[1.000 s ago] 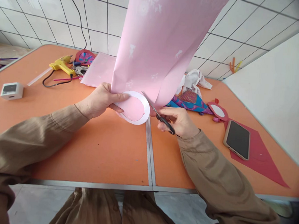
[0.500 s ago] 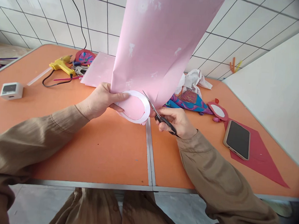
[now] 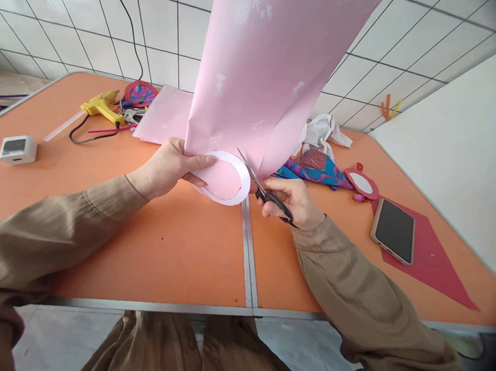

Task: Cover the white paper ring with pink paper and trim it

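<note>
My left hand [image 3: 174,167] is closed, pinching a white paper ring [image 3: 242,189] against the lower edge of a pink patterned sheet [image 3: 268,58]. Pink shows through the ring's opening, and the sheet rises tall above it. Black-handled scissors [image 3: 274,201] are in my right hand [image 3: 297,201], whose fingers are wrapped around the handles. Their blades point up and to the left, lying against the pink sheet just beside the ring's right edge. Part of the lower blade is hidden behind the paper.
A yellow glue gun [image 3: 103,108], keys [image 3: 130,115] and a white cube-shaped device [image 3: 18,149] lie at left. Folded pink paper [image 3: 162,116] is behind my left hand. Rightward are blue patterned fabric [image 3: 311,170], a red-rimmed oval [image 3: 361,182] and a phone [image 3: 393,230] on red paper [image 3: 440,264].
The pink sheet has swung slightly to the right with the ring. A small pink scrap at the ring's lower edge no longer shows. Both hands stay nearly in place.
</note>
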Available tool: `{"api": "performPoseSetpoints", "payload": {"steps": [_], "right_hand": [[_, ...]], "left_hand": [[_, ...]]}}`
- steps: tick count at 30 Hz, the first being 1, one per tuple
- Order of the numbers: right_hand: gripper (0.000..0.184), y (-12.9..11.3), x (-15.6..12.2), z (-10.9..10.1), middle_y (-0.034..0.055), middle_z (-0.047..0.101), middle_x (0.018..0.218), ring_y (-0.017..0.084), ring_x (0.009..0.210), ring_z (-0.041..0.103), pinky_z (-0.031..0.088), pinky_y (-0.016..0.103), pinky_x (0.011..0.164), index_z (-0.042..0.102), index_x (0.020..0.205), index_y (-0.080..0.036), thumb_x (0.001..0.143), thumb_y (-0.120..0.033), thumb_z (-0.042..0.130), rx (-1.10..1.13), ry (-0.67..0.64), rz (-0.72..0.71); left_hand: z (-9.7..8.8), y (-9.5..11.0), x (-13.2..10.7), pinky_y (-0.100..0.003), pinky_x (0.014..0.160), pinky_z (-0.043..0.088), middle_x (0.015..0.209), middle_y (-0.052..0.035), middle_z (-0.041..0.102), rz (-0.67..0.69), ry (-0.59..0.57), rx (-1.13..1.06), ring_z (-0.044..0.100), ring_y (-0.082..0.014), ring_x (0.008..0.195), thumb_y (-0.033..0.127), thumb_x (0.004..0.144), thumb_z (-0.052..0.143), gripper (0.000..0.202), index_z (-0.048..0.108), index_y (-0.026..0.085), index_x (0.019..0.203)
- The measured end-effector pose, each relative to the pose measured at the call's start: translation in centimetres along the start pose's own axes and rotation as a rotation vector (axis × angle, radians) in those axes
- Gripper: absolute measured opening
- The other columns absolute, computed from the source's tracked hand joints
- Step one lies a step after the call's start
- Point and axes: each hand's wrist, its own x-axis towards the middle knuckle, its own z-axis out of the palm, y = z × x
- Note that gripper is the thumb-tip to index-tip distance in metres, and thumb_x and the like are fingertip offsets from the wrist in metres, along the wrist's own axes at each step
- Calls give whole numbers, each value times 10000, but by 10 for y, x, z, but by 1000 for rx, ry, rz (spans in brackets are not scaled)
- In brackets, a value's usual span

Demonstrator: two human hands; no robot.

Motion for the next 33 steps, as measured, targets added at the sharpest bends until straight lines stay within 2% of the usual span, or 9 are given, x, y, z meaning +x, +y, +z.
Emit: {"api": "performPoseSetpoints", "payload": {"steps": [6, 9, 14, 19, 26, 33], "right_hand": [[493, 1, 0, 0, 42, 617, 677, 95, 480, 480, 474, 259, 432, 703, 834, -130, 619, -561, 806, -11, 0, -14], [436, 1, -1, 0, 40, 614, 699, 99, 490, 496, 468, 259, 438, 706, 875, -125, 661, -494, 797, -4, -22, -22], [343, 1, -1, -2, 16, 584, 671, 98, 509, 492, 460, 246, 456, 715, 873, -144, 656, -387, 822, -9, -34, -22], [324, 1, -1, -2, 51, 630, 752, 107, 572, 509, 448, 230, 467, 725, 892, -146, 710, -408, 779, -29, -60, -88], [382, 2, 0, -2, 23, 604, 696, 83, 489, 483, 464, 240, 448, 712, 882, -128, 656, -418, 816, -38, -38, -26], [372, 2, -1, -3, 12, 572, 667, 83, 480, 477, 457, 241, 440, 723, 870, -131, 659, -425, 812, -58, -20, -17]], "left_hand": [[0, 0, 1, -344, 603, 662, 918, -104, 753, 8, -4, -1, 727, -282, 840, 345, 660, 838, 372, 754, 117, 942], [0, 0, 1, -340, 610, 662, 904, -100, 754, 3, -10, -7, 728, -277, 836, 336, 663, 835, 349, 759, 118, 925], [1, 0, 0, -347, 605, 665, 890, -99, 753, 4, -11, -17, 730, -276, 819, 339, 655, 842, 350, 763, 119, 916], [1, 0, 0, -336, 595, 662, 886, -97, 753, 5, -2, -15, 729, -269, 809, 336, 660, 839, 344, 760, 113, 910], [0, 0, 0, -369, 641, 663, 923, -108, 751, 2, -9, 16, 726, -283, 848, 351, 674, 820, 378, 747, 99, 946], [-1, 0, 1, -344, 624, 659, 909, -103, 753, 4, -15, 7, 727, -273, 837, 339, 672, 829, 360, 752, 106, 936]]}}
